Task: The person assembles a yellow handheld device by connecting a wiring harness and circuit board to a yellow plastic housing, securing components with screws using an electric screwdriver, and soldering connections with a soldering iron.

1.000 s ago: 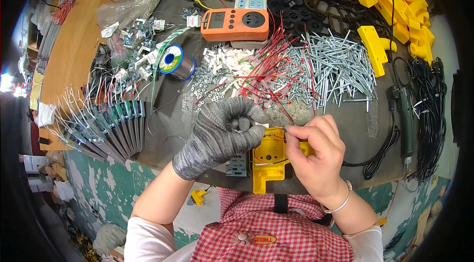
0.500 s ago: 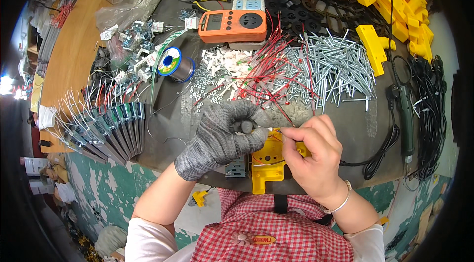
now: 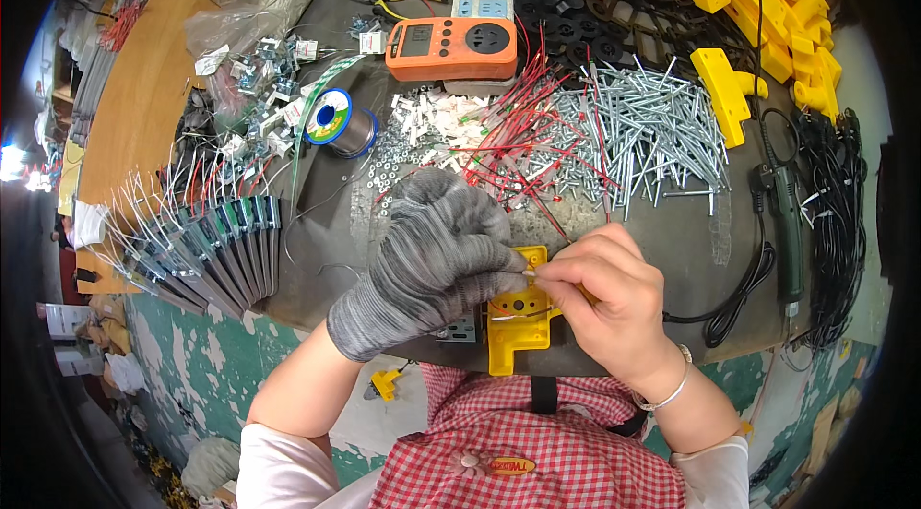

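My left hand (image 3: pixel 427 255), in a grey knitted glove, has its fingers curled in, thumb and forefinger pinched together. Bare, with a bracelet at the wrist, my right hand (image 3: pixel 609 284) pinches from the other side. The fingertips meet over a thin wire (image 3: pixel 531 272) with a pale end; its exact ends are hidden by the fingers. Right below lies a yellow plastic housing (image 3: pixel 518 346), open side up, at the table's near edge, with a wire running across it. A grey metal plate (image 3: pixel 459 329) shows partly beside the housing, under my gloved wrist.
Long screws (image 3: pixel 657 135), red wires (image 3: pixel 518 140) and white connectors (image 3: pixel 446 125) lie heaped beyond my hands. A solder spool (image 3: pixel 350 125) and an orange meter (image 3: pixel 451 48) stand behind. Leaded strips (image 3: pixel 216 255) fan out left. A green electric screwdriver (image 3: pixel 789 231) hangs right, near yellow housings (image 3: pixel 724 96).
My gloved fingers have curled in more tightly, and both hands' fingertips have come down slightly and closer together over the housing. The housing has hardly moved.
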Demonstrator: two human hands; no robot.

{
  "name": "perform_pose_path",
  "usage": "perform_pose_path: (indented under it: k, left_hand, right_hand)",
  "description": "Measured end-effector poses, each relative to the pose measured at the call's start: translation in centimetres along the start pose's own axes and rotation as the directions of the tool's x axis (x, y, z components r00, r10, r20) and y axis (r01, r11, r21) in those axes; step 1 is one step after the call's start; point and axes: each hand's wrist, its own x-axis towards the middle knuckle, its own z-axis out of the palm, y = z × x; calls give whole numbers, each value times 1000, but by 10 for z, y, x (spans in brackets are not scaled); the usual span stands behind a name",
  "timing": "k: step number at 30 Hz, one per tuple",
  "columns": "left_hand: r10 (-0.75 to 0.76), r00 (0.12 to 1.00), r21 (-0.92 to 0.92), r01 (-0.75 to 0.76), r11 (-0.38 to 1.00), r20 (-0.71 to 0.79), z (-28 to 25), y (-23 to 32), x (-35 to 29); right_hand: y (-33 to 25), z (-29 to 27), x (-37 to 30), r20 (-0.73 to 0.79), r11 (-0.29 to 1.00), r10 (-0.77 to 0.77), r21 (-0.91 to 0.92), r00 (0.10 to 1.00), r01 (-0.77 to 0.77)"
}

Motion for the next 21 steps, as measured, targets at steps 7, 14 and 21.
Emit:
perform_pose_path:
  k: [7,14,21]
  left_hand:
    - [119,988,249,-90,964,-103,-4,10,-2]
    - [57,996,128,-49,991,-61,-3,12,-1]
    - [82,994,108,-73,991,-72,4,11,8]
  right_hand:
    - [3,-7,-7,53,1000,0,-16,999,1]
    - [-5,-78,-60,136,819,387,-505,912,-272]
    - [12,-86,-74,-37,797,382,-494,924,-349]
